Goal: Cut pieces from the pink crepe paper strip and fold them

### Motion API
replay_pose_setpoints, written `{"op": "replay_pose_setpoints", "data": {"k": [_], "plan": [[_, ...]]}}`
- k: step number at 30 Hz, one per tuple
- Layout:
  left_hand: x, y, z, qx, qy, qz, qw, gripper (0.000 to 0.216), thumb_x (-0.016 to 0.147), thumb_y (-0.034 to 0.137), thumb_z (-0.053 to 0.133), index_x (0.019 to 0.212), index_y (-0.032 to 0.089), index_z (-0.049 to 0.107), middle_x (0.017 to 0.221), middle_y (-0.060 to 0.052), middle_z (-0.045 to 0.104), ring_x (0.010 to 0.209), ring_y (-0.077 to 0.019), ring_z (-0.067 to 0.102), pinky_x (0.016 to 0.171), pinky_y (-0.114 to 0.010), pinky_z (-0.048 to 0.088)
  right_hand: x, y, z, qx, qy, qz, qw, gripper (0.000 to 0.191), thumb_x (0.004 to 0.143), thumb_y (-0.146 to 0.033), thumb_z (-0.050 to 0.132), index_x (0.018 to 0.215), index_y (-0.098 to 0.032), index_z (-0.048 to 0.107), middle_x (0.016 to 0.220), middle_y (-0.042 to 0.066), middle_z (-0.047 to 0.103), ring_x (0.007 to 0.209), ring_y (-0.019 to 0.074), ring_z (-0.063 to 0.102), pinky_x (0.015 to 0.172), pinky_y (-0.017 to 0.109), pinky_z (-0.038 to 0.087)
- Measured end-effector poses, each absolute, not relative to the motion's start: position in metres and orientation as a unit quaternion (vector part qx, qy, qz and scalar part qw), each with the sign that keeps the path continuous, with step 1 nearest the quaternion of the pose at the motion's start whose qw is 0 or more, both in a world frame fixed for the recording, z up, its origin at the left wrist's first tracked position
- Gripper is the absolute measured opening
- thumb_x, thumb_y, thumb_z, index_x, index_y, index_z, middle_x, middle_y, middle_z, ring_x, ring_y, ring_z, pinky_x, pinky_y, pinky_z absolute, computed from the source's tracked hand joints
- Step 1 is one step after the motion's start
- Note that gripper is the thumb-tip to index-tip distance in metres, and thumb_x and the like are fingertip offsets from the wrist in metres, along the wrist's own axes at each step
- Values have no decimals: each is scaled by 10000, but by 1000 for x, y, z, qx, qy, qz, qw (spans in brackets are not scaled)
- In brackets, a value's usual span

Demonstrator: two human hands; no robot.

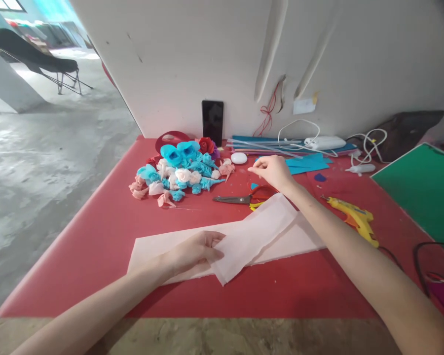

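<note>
My left hand (197, 250) pinches a long strip of pale pink crepe paper (257, 231), which rests across a wider pink sheet (151, 246) on the red table cover (96, 236). My right hand (274, 171) hovers further back with thumb and fingers pinched together; whatever is between them is too small to make out. Red-handled scissors (240, 198) lie just below and left of that hand. A heap of small blue, white and pink paper flowers (177, 177) sits to the left of it.
A yellow glue gun (355, 217) lies at the right, by my right forearm. Blue sheets (307, 161), a white charger with cables (323, 143), a white round object (239, 158) and a black phone (212, 121) stand along the wall. A green board (425, 190) is at far right.
</note>
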State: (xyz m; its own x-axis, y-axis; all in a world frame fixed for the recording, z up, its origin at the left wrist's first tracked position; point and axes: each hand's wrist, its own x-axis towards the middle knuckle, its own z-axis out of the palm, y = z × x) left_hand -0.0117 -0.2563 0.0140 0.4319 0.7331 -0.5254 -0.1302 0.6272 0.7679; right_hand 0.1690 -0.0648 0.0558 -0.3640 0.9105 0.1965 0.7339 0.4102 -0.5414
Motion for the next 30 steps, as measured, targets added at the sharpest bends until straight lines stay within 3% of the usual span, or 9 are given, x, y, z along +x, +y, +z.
{"op": "replay_pose_setpoints", "data": {"k": [5, 8, 11, 14, 17, 20, 24, 27, 30], "plan": [[-13, -257, 10, 336, 452, 282, 777, 343, 620, 178, 720, 950, 97, 672, 886, -76, 708, 784, -181, 645, 711, -232, 459, 159, -46, 45, -505, -823, 167, 200, 343, 789, -385, 568, 530, -170, 632, 470, 34, 571, 558, 162, 551, 557, 264, 331], [-14, -257, 10, 338, 447, 283, 779, 340, 639, 188, 711, 966, 104, 665, 877, -67, 704, 786, -176, 642, 710, -228, 455, 159, -39, 40, -470, -844, 187, 179, 169, 692, -244, 668, 841, -171, 700, 609, 10, 649, 607, 144, 568, 572, 238, 349], [-12, -259, 12, 326, 457, 286, 777, 331, 639, 189, 714, 956, 111, 659, 867, -58, 695, 788, -172, 633, 727, -235, 452, 163, -40, 41, -426, -863, 218, 161, 430, 680, -180, 654, 1109, -188, 623, 805, 14, 694, 670, 133, 584, 619, 232, 382], [-10, -261, 14, 300, 450, 297, 787, 333, 636, 199, 716, 951, 119, 646, 848, -47, 682, 773, -166, 622, 759, -255, 447, 168, -60, 47, -369, -883, 259, 129, 197, 793, -305, 562, 861, -173, 692, 818, 45, 692, 716, 146, 600, 671, 251, 412], [-7, -262, 18, 313, 475, 284, 772, 344, 653, 190, 676, 989, 132, 632, 801, -12, 661, 742, -148, 596, 706, -228, 428, 172, -98, 53, -280, -906, 312, 64, 196, 740, -386, 636, 677, -205, 676, 755, 8, 686, 721, 141, 611, 669, 231, 432], [-6, -263, 29, 423, 526, 214, 706, 356, 693, 141, 582, 1046, 141, 632, 682, 37, 610, 608, -112, 519, 577, -192, 363, 173, -136, 56, -180, -931, 317, -1, 317, 652, -411, 713, 898, -216, 673, 897, 33, 681, 833, 182, 609, 691, 260, 448], [-13, -266, 58, 558, 558, 180, 587, 343, 749, 161, 544, 1071, 212, 652, 753, 31, 645, 661, -133, 542, 593, -192, 367, 177, -160, 67, -143, -937, 314, -61, 273, 651, -374, 715, 864, -212, 660, 767, 15, 640, 734, 175, 582, 617, 267, 428], [-22, -263, 87, 543, 537, 278, 583, 311, 808, 300, 553, 1103, 245, 635, 893, 2, 678, 770, -161, 589, 667, -202, 412, 184, -163, 88, -186, -895, 405, -1, 110, 679, -260, 689, 766, -210, 642, 685, -31, 596, 640, 116, 540, 560, 216, 401], [-22, -247, 116, 498, 440, 417, 620, 394, 859, 464, 431, 1108, 224, 621, 970, -38, 672, 909, -203, 598, 778, -267, 446, 188, -167, 110, -274, -783, 533, 168, 83, 698, -244, 658, 682, -188, 598, 644, -38, 579, 594, 100, 539, 526, 205, 414]]}}
